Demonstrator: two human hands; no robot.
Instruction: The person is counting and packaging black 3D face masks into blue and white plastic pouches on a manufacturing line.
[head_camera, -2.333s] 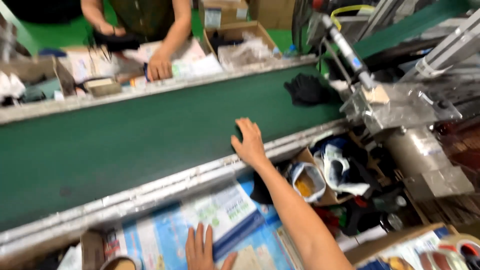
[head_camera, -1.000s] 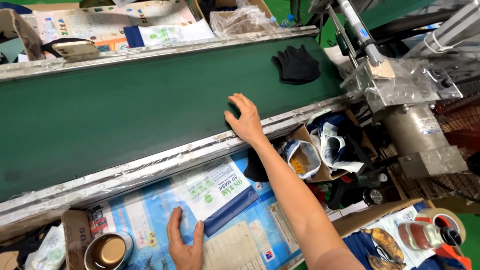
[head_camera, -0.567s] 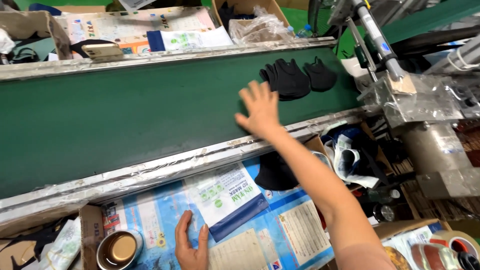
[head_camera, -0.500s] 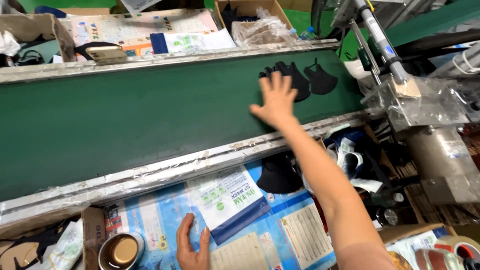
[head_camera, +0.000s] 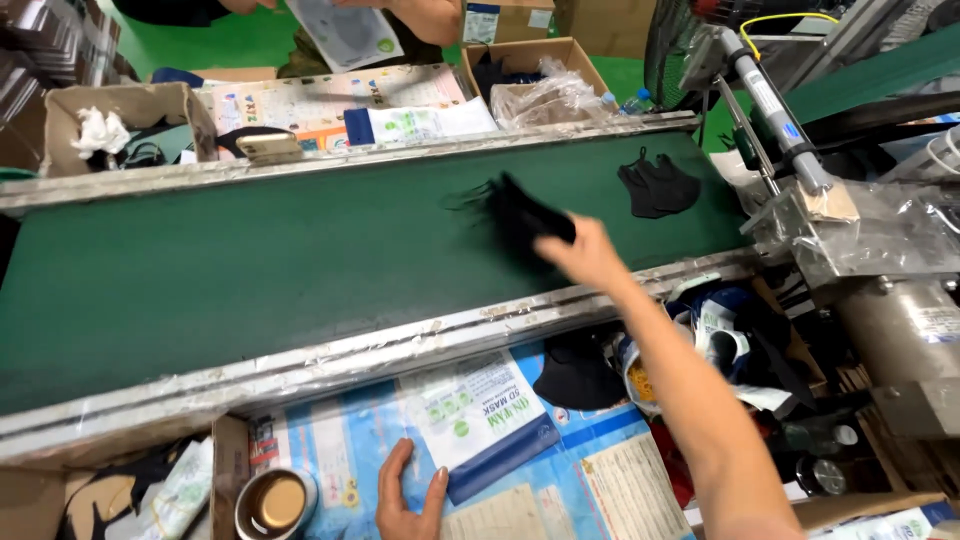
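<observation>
The right hand (head_camera: 585, 252) reaches out over the green conveyor belt (head_camera: 250, 270) and its fingers are closed on a black face mask (head_camera: 520, 215). The mask is blurred, so I cannot tell if it is lifted or if it touches the belt; it is over the middle part of the belt, a little toward the far edge. The arm comes from the lower right corner and crosses the near metal rail (head_camera: 400, 345) of the belt.

The left hand (head_camera: 410, 495) lies flat with the fingers spread on a white and blue flat package (head_camera: 480, 420), at its lower edge. The hand does not grip anything. The package rests on a blue printed sheet (head_camera: 340, 450) on the near work surface, just below the rail. A round tape roll (head_camera: 275, 503) stands just beside the left hand, on its left.

More to the right on the belt, well apart from the held mask, lie two other black masks (head_camera: 655, 185), touching each other. One more black mask (head_camera: 575, 375) lies below the rail, beside the right forearm.

On the far side of the belt there are cardboard boxes (head_camera: 525, 75) and more flat packages (head_camera: 420, 122). At the top edge, the hand of another person (head_camera: 430, 15) holds a sheet. A metal machine (head_camera: 870, 240) stands at the right end of the belt.
</observation>
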